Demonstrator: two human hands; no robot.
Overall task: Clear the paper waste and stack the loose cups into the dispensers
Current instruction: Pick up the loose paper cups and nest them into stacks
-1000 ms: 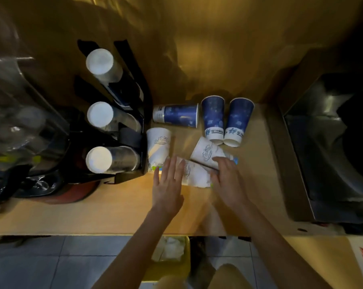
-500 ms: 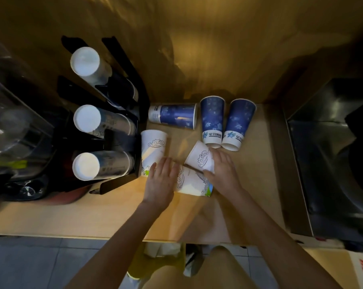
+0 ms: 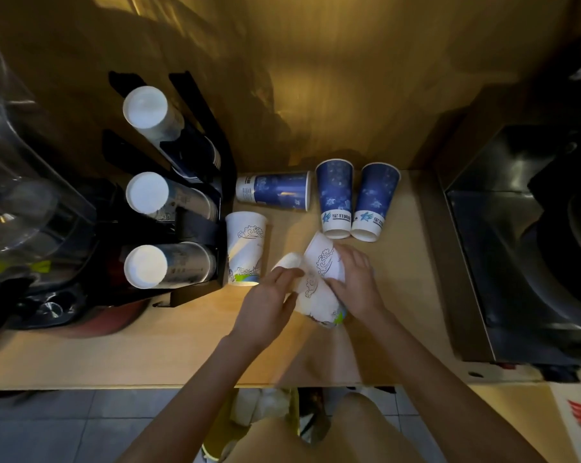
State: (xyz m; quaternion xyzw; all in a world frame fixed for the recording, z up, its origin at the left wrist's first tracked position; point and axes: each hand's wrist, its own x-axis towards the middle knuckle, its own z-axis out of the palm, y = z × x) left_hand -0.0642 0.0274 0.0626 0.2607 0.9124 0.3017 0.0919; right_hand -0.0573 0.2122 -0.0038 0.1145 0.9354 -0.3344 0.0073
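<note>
On the wooden counter (image 3: 115,355) my left hand (image 3: 269,302) grips one white printed cup (image 3: 311,295) lying on its side. My right hand (image 3: 356,279) holds a second white cup (image 3: 322,259) that overlaps it. A third white cup (image 3: 245,248) lies alone beside the black dispenser rack (image 3: 195,228). Three blue cups lie at the back: one sideways (image 3: 274,190), two side by side (image 3: 336,198) (image 3: 374,202). The rack holds three stacks with white bottoms facing me (image 3: 145,106) (image 3: 147,192) (image 3: 145,266).
A steel sink or machine (image 3: 523,248) fills the right side. Dark clear-plastic equipment (image 3: 22,202) stands left of the rack. Below the counter edge a yellow bin (image 3: 262,409) holds white paper waste. A golden wall backs the counter.
Both hands have closed on the two white cups and lifted them a little, bringing them together. The view has shifted slightly.
</note>
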